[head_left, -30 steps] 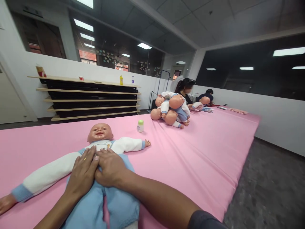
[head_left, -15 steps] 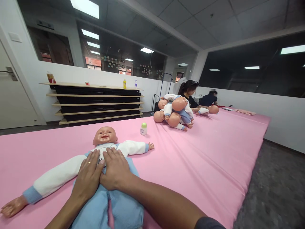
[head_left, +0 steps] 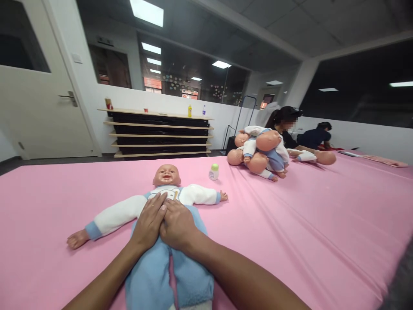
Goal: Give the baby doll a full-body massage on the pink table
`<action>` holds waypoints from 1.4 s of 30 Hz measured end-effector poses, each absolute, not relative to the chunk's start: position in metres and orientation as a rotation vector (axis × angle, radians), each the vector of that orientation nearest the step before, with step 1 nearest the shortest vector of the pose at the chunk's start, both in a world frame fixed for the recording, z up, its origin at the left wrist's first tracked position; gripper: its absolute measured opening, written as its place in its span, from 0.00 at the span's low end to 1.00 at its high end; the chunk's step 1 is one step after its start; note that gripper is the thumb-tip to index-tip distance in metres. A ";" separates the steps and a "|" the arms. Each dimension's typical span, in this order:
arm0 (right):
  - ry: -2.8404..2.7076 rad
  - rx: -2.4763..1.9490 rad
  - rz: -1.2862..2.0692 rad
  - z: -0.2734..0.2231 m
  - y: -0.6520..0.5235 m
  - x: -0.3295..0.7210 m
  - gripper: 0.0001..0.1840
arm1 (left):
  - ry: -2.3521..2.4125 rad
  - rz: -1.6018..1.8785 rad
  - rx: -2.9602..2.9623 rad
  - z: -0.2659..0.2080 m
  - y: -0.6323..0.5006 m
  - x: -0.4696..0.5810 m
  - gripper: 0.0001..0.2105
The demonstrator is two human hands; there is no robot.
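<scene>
A baby doll [head_left: 151,271] in a white top with blue cuffs and light blue trousers lies on its back, head away from me and arms spread. My left hand [head_left: 148,221] rests flat on its belly, fingers stretched towards the chest, with a ring on one finger. Beside it, my right hand [head_left: 179,224] lies on the belly too, its thumb side touching the left hand. Neither hand grips anything. Beneath them, part of the top's printed front is hidden. A small white bottle with a green cap [head_left: 213,172] stands beyond the doll's outstretched arm.
The doll lies on a table with a pink cover [head_left: 274,241]. A pile of dolls [head_left: 267,150] sits at the back right, near a person [head_left: 285,125] with another doll [head_left: 322,157]. A second person [head_left: 314,135] is farther off. Stacked boards [head_left: 161,133] stand behind the table.
My hands have slid a little down from the doll's chest to its belly and drawn closer together. The view has turned left, bringing more of the door into sight.
</scene>
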State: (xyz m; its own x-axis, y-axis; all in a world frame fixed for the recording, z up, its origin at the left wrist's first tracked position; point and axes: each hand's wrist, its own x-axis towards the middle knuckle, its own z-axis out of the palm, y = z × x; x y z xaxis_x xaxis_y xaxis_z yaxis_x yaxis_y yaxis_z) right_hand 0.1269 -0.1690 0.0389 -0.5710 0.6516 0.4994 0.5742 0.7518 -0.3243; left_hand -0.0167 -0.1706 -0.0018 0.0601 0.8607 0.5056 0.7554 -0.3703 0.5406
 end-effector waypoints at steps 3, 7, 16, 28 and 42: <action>-2.355 -0.851 0.198 0.040 -0.168 0.127 0.25 | 1.735 1.255 2.059 0.000 -0.170 -0.014 0.25; -2.333 -0.981 0.242 0.040 -0.166 0.127 0.30 | 1.800 1.288 2.005 0.001 -0.174 -0.010 0.27; -2.283 -1.374 0.231 0.041 -0.167 0.128 0.41 | 1.638 1.361 2.448 0.016 -0.195 -0.004 0.31; -2.392 -0.775 0.214 0.043 -0.170 0.130 0.26 | 1.517 1.185 2.367 0.021 -0.189 -0.007 0.25; -2.290 -1.444 0.142 0.037 -0.171 0.123 0.39 | 1.908 1.123 2.084 0.001 -0.183 -0.008 0.25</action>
